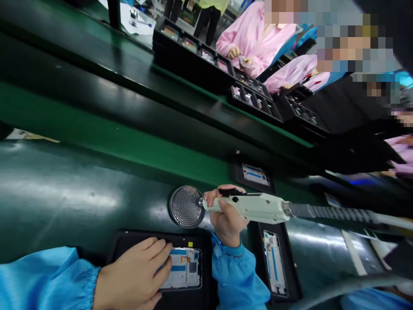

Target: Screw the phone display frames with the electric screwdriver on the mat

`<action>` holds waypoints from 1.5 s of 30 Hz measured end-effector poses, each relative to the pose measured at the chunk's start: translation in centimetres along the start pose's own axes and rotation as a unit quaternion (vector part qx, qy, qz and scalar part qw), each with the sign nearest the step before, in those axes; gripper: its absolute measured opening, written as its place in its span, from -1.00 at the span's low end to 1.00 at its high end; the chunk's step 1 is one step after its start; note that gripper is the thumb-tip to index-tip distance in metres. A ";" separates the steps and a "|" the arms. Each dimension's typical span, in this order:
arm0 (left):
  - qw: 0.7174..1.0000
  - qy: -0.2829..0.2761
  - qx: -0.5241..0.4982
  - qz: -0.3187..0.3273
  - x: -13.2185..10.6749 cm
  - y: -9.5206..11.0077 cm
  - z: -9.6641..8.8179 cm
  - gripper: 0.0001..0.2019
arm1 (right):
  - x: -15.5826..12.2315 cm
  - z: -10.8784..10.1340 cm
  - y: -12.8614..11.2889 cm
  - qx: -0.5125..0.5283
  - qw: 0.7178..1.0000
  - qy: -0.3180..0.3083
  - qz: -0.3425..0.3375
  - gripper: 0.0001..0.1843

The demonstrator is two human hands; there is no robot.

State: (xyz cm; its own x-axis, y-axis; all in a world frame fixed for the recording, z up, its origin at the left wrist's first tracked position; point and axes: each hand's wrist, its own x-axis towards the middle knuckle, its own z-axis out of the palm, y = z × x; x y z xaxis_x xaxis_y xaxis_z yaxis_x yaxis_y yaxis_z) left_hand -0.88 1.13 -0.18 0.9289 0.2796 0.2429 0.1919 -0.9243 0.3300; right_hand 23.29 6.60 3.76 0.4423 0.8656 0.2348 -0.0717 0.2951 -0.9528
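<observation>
My right hand (227,215) is wrapped round a pale green electric screwdriver (263,207), held nearly level. Its tip meets the right edge of a round metal screw dish (187,206) with a perforated face. My left hand (138,271) lies with fingers stretched out over the left part of an opened phone frame (185,282), hiding that part. The frame shows blue strips and an orange flex cable. It sits in a black tray (148,236) with a small yellow tab at its upper edge.
To the right, another phone frame (275,262) lies in a black tray, and one more phone frame (256,174) is farther back. The screwdriver's cord runs off right. Beyond a dark raised rail (97,92) stand black compartment trays (193,56) and co-workers in pink sleeves (238,32).
</observation>
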 end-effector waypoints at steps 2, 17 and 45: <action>1.000 0.004 0.000 -0.003 0.0 0.1 -0.1 -0.50 | 0.0 0.0 0.2 -0.003 1.000 0.001 0.001 -0.81; 1.000 0.026 0.001 -0.008 0.3 0.2 0.0 -0.51 | -0.1 0.1 1.0 -0.024 1.000 0.010 -0.012 -0.83; 0.997 0.062 0.014 0.038 0.6 0.2 0.0 -0.70 | -9.6 1.7 -6.1 -0.045 0.988 -0.123 0.084 -0.73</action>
State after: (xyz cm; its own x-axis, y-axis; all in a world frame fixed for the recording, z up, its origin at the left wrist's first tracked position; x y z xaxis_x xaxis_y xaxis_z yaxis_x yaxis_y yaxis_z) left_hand -0.31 1.10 0.05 0.8951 0.2360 0.3782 0.1323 -0.9508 0.2803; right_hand 17.91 -2.82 7.61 0.1993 0.9746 0.1019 -0.0406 0.1121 -0.9929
